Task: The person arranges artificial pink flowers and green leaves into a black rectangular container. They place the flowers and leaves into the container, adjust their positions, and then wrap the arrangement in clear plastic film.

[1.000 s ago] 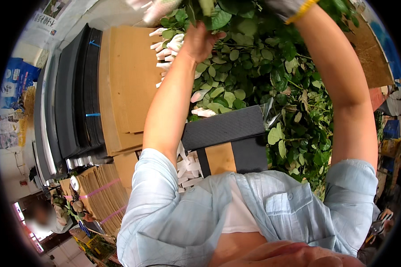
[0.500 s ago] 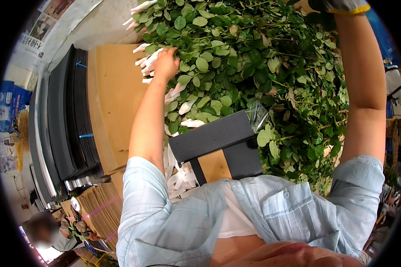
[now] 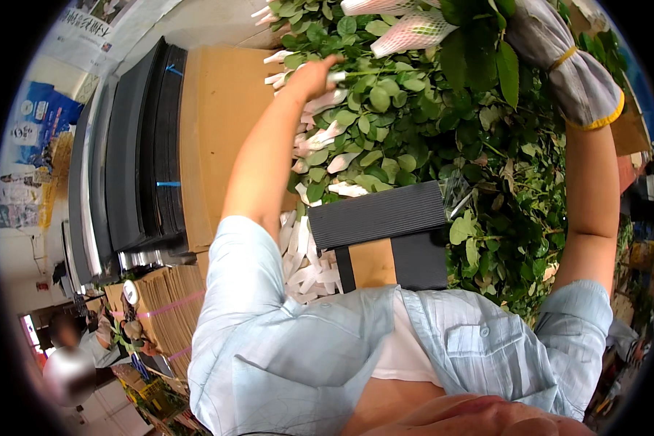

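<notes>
While the bare left hand [image 3: 312, 80] reaches over the left edge of the leafy pile [image 3: 429, 138], its fingers are partly curled and point right. A white tip [image 3: 336, 76] touches them, with a green stem [image 3: 367, 72] running right from it; whether the hand grips it, I cannot tell. The right hand [image 3: 551, 43], in a grey glove with a yellow hem, is at the upper right, beside a spray of large leaves [image 3: 479, 62]. Its fingertips are hidden, so I cannot tell how far it is closed or what it grips. Just left of those leaves, netted buds [image 3: 414, 33] lie over the top of the pile, tips pointing left.

More white buds [image 3: 325, 136] line the pile's left edge below the left hand. Nearer the body are a ribbed black block [image 3: 378, 214], clear wrap [image 3: 456, 195] at its right end, and a tan strip [image 3: 372, 263] below it. White strips [image 3: 309, 269] lie heaped to its left. Farther left are cardboard [image 3: 229, 123] and dark sheets [image 3: 134, 145] with blue ties [image 3: 168, 184].
</notes>
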A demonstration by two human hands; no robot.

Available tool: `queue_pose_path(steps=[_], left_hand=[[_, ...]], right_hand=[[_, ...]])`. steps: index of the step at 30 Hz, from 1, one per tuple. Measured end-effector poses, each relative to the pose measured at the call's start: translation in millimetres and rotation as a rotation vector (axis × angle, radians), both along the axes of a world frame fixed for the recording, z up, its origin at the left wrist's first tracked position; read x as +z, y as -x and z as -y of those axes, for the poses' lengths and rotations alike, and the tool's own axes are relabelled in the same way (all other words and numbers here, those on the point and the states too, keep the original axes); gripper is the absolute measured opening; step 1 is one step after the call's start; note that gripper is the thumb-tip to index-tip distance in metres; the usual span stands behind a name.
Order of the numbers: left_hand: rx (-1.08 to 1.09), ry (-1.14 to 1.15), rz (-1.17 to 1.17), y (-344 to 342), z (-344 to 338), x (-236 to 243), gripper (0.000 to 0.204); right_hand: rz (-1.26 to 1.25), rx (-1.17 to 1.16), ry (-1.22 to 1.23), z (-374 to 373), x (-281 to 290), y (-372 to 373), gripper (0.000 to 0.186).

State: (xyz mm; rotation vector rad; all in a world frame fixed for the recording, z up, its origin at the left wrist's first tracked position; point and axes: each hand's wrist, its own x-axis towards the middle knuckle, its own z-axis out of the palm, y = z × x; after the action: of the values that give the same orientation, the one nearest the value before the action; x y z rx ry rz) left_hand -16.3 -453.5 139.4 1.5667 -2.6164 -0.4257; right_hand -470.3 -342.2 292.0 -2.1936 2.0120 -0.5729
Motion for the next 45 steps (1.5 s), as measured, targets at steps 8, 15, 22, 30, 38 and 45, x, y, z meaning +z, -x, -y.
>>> queue_pose_path(steps=[8,15,22,30,38,45], left_hand=[[0.529,-0.319,-1.077,-5,30,135,0.028],[-0.127,0.064,-0.023,21,15,-14,0.031],[-0.052,0.075,0.194,18,32,-51,0.034],[-0.335,-0.408,-0.576,56,-42,169,0.03],[0.046,0.02,-0.104,-38,-17,-59,0.046],[0.057,-0.021,-0.16,-13,-20,2,0.044]], right_hand=[[-0.023,0.081,0.0,28,-15,-26,0.032],[-0.037,0.034,0.045,13,12,-14,0.033],[-0.023,0.124,0.106,-10,37,-44,0.034],[-0.122,0.347,0.078,9,-21,-140,0.036],[-0.012,0.132,0.112,-26,55,-48,0.037],[0.131,0.149,0.176,-60,76,-44,0.038]])
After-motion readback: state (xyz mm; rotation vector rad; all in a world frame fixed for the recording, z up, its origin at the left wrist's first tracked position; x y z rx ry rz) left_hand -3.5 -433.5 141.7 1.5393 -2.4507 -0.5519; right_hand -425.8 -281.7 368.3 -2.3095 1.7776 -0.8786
